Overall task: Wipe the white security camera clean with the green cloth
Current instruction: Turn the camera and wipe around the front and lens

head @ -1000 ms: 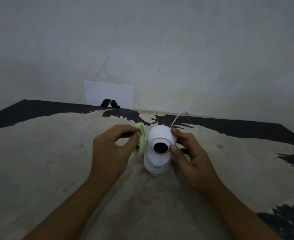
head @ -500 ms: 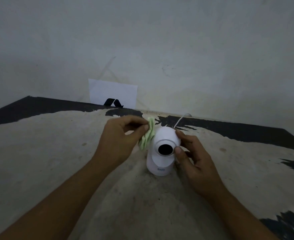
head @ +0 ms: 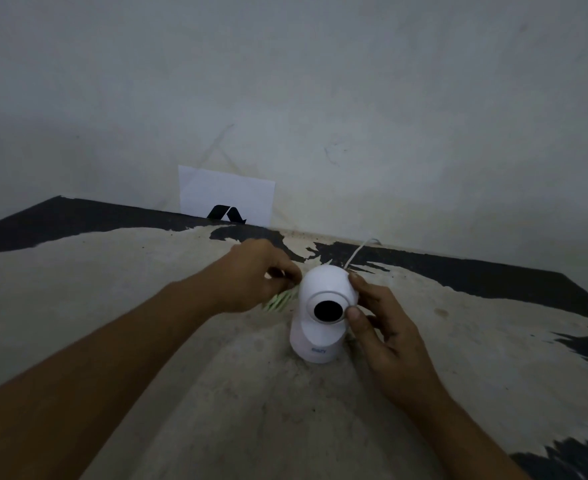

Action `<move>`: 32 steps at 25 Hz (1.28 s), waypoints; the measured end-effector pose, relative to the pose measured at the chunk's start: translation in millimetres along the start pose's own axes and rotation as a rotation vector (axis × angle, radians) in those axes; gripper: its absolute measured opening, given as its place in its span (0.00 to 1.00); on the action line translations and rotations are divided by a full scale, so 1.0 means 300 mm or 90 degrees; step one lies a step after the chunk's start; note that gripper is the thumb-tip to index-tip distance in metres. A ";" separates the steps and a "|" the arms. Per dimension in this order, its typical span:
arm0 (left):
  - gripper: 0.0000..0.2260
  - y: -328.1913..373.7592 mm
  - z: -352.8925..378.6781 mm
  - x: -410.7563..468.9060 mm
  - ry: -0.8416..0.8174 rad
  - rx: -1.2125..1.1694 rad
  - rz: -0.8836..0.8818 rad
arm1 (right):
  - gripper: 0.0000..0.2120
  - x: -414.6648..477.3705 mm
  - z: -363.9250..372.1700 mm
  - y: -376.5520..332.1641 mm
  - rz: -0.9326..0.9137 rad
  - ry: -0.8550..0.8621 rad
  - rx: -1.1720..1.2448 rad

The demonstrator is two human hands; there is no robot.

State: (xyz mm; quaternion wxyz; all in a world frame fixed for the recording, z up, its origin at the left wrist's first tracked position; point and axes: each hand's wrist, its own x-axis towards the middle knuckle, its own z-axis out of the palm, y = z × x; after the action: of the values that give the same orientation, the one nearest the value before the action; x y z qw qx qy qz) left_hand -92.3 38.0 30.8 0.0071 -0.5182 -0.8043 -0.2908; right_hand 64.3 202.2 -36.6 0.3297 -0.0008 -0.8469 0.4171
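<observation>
White dome-headed plastic security camera (head: 323,313) upright on worn beige tabletop (head: 112,306); right hand (head: 386,337) fingers grip its head, left hand (head: 251,277) fingers pinch crumpled green cloth (head: 278,301) just left of it.

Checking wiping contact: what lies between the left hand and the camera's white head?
Head view: the green cloth, bunched under the left hand beside the security camera.

Camera (head: 322,317): white, rounded head on a cylindrical base, upright on the worn surface; round black lens faces the viewer; small blue marking low on base. Cloth (head: 278,301): pale green, bunched, blurred, just left of the camera head, mostly hidden
</observation>
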 end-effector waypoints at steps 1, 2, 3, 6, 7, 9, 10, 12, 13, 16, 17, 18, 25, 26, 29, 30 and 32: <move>0.08 -0.012 0.008 -0.012 0.001 0.011 -0.019 | 0.18 0.000 0.000 -0.001 -0.002 -0.002 -0.001; 0.07 -0.020 0.015 -0.022 0.041 -0.006 -0.042 | 0.18 0.000 0.000 -0.001 -0.002 -0.003 0.000; 0.06 -0.020 0.020 -0.029 0.116 -0.058 -0.070 | 0.18 -0.001 0.001 0.000 0.001 -0.003 0.001; 0.06 0.032 0.027 -0.047 0.290 -0.239 -0.105 | 0.18 -0.004 0.003 -0.001 0.011 -0.001 -0.004; 0.06 0.053 0.035 -0.060 0.285 -0.231 -0.094 | 0.18 -0.004 0.003 -0.002 0.016 -0.002 -0.003; 0.07 0.073 0.054 -0.102 0.238 -0.142 -0.079 | 0.18 -0.006 0.005 -0.002 0.019 0.000 -0.001; 0.06 0.076 0.060 -0.128 0.189 -0.081 -0.085 | 0.18 -0.008 0.006 -0.002 0.021 0.003 0.001; 0.05 0.077 0.057 -0.187 0.106 -0.004 -0.115 | 0.17 -0.012 0.007 -0.009 0.022 0.009 0.006; 0.06 0.078 0.051 -0.215 0.109 -0.013 -0.130 | 0.17 -0.013 0.004 -0.016 0.019 0.009 0.006; 0.06 0.137 0.037 -0.288 0.189 -0.194 -0.135 | 0.19 -0.017 -0.017 -0.053 0.027 -0.032 -0.013; 0.06 0.166 0.040 -0.313 0.211 -0.258 -0.132 | 0.21 -0.027 -0.021 -0.062 0.028 -0.037 -0.043; 0.07 0.193 0.044 -0.334 0.230 -0.305 -0.128 | 0.23 -0.040 -0.024 -0.070 0.023 -0.019 -0.078; 0.06 0.338 0.136 -0.324 0.285 -0.437 -0.085 | 0.12 -0.164 -0.109 -0.204 0.246 0.000 0.273; 0.06 0.362 0.155 -0.306 0.280 -0.454 -0.077 | 0.15 -0.187 -0.127 -0.217 0.318 -0.063 0.393; 0.06 0.425 0.213 -0.244 0.254 -0.498 -0.061 | 0.19 -0.245 -0.184 -0.215 0.394 -0.120 0.590; 0.06 0.440 0.231 -0.225 0.247 -0.506 -0.061 | 0.20 -0.250 -0.204 -0.205 0.390 -0.091 0.604; 0.06 0.465 0.272 -0.189 0.241 -0.503 -0.062 | 0.20 -0.241 -0.254 -0.172 0.386 0.003 0.570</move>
State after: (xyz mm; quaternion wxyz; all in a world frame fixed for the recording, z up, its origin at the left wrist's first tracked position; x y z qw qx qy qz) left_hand 74.4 70.6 9.5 -0.0583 -0.3803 -0.6392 -0.6659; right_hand 177.6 202.3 -7.4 0.1647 -0.1059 -0.5474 0.8137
